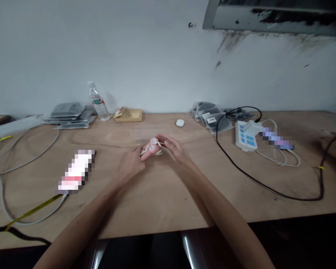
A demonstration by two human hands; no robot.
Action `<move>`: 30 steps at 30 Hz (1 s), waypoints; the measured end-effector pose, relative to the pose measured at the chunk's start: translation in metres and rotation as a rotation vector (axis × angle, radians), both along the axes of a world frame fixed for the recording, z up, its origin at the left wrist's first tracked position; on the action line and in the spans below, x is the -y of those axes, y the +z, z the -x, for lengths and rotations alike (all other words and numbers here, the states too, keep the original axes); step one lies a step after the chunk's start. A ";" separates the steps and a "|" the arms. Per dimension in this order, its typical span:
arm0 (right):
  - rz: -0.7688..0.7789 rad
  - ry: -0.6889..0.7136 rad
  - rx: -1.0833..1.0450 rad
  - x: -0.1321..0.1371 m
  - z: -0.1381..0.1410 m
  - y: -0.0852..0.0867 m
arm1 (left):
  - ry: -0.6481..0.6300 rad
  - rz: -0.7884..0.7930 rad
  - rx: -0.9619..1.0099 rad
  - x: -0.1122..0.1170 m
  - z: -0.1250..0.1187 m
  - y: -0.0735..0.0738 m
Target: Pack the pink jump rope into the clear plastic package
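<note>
My left hand (133,161) is closed around a small pink object with white round discs and white stick-like ends (152,147), just above the middle of the table. Its exact kind is too small to make out. On the right side of it, my right hand (173,147) has its fingers stretched out and close together. Their tips reach the object's white ends; whether they pinch one is unclear. Beyond the hands, a white rounded case (180,123) lies on the wooden table (162,209).
At the back stand a water bottle (99,104), a shallow cardboard box (128,115) and bagged grey packs (70,114). More bagged packs (211,116) lie right of centre. A power strip (245,137) with a black cable (257,183) is at right; a blurred-out phone (77,172) lies left.
</note>
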State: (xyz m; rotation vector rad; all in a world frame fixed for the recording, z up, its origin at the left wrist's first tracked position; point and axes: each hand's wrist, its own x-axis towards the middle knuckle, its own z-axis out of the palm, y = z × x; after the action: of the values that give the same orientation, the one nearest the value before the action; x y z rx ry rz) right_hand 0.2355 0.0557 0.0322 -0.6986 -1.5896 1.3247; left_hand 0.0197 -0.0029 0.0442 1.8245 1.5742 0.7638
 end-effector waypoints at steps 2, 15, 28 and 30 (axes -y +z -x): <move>-0.102 -0.034 0.138 0.010 -0.008 -0.005 | 0.005 -0.088 -0.189 0.002 -0.004 -0.003; -0.541 -0.013 0.753 0.026 -0.029 -0.030 | -0.280 -0.309 -0.270 -0.002 -0.002 -0.018; -0.545 -0.133 0.846 0.024 -0.028 -0.026 | -0.278 -0.313 -0.302 -0.010 0.010 -0.036; -0.556 -0.143 0.828 0.023 -0.031 -0.024 | -0.284 -0.339 -0.312 -0.014 0.009 -0.037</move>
State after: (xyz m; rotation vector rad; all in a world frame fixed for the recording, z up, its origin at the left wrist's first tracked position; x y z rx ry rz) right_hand 0.2663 0.0331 0.0081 -1.0393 -2.3643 0.4199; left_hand 0.0102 0.0107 0.0074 2.4515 1.3808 0.6663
